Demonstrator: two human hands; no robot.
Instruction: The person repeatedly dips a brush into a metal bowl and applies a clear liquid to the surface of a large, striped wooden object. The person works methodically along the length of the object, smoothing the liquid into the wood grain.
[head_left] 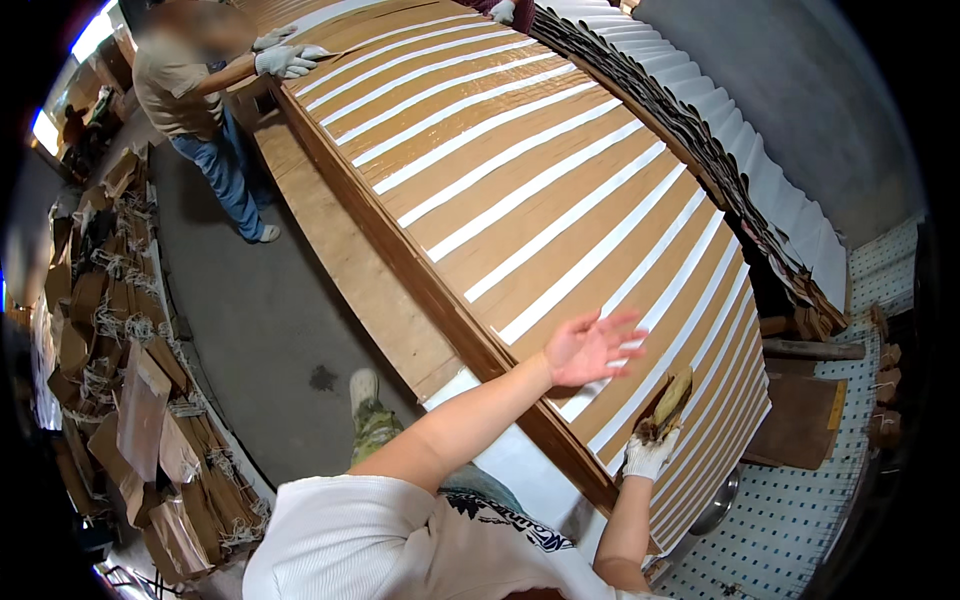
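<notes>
My bare left hand [590, 345] hovers flat with fingers spread over a long fanned row of brown paper sheets [520, 190] with white strips along their edges. My right hand [650, 450], in a white glove, grips a yellowish brush [668, 400] whose bristled end rests on the nearest sheets. The sheets lie overlapped on a long wooden table [370, 280].
Another person in gloves [285, 60] stands at the far end of the table, hands on the sheets. Stacks of brown paper bags with twine handles [120, 380] cover the floor at left. White-edged sheets [740, 150] lie along the right. A metal bowl [722, 500] sits low right.
</notes>
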